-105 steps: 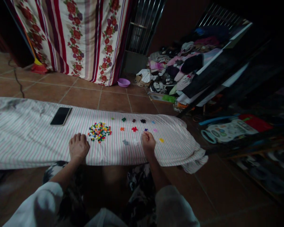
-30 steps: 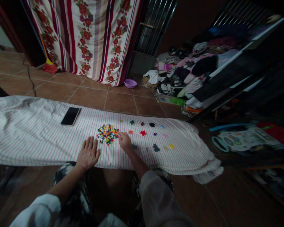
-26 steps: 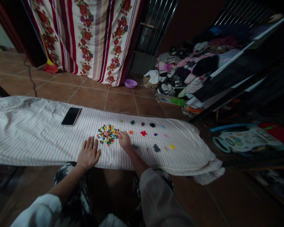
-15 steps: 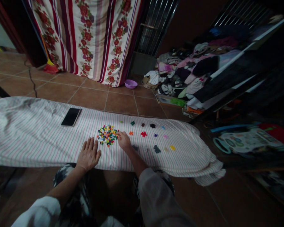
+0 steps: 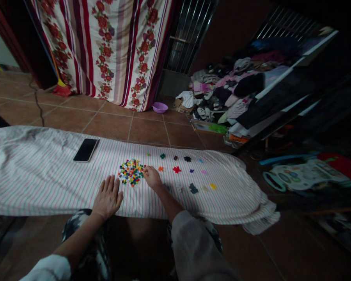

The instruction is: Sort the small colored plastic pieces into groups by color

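A round heap of small multicoloured pieces (image 5: 131, 171) lies on the striped cloth (image 5: 52, 175). My left hand (image 5: 107, 198) rests flat on the cloth at the heap's lower left, holding nothing. At the heap's right edge, my right hand (image 5: 152, 177) has its fingers pinched together; whatever they hold is too small to make out. Small single-colour groups sit to the right, among them green (image 5: 162, 156), black (image 5: 187, 159), red (image 5: 177, 169), orange (image 5: 161, 169), dark grey (image 5: 193, 188) and yellow (image 5: 213, 186). My right wrist partly hides another grey group.
A dark-screened phone (image 5: 86, 150) lies on the cloth left of the heap. Beyond the cloth, a purple basin (image 5: 160, 107) stands on the tiled floor, near a curtain (image 5: 119, 50) and a large pile of clothes (image 5: 222, 91).
The whole view has shifted slightly, so the cloth appears lower. My left hand stays flat, and my right hand remains pinched at the heap's right edge.
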{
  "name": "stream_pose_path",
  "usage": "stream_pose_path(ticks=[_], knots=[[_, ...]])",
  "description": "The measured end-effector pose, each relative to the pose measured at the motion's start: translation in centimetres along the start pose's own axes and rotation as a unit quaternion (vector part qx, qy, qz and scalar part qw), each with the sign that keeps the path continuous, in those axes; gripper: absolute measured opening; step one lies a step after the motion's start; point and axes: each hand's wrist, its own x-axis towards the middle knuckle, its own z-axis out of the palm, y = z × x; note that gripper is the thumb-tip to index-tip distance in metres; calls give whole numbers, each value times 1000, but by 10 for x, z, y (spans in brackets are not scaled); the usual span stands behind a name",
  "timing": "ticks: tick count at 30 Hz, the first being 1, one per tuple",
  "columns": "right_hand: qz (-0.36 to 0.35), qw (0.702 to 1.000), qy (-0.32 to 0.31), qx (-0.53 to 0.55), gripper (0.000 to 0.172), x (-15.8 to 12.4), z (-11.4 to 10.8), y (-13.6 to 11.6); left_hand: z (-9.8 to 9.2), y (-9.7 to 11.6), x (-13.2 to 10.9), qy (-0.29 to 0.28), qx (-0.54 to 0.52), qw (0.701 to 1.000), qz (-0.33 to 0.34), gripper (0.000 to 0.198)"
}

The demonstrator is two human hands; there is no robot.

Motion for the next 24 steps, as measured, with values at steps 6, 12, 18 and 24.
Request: stream_pose_path(ticks=[6,12,18,24], knots=[[-3,1000,8,1,15,1,0,-4,0,0,0,7,0,1000,2,60],[17,999,38,10,24,-2,-2,-11,2,-1,-2,17,1,1000,8,61],[36,998,39,19,23,-5,-6,-15,4,-2,-2,24,-2,1000,9,62],[44,995,54,72,21,-15,-9,-14,0,-2,-1,18,-3,1000,5,61]])
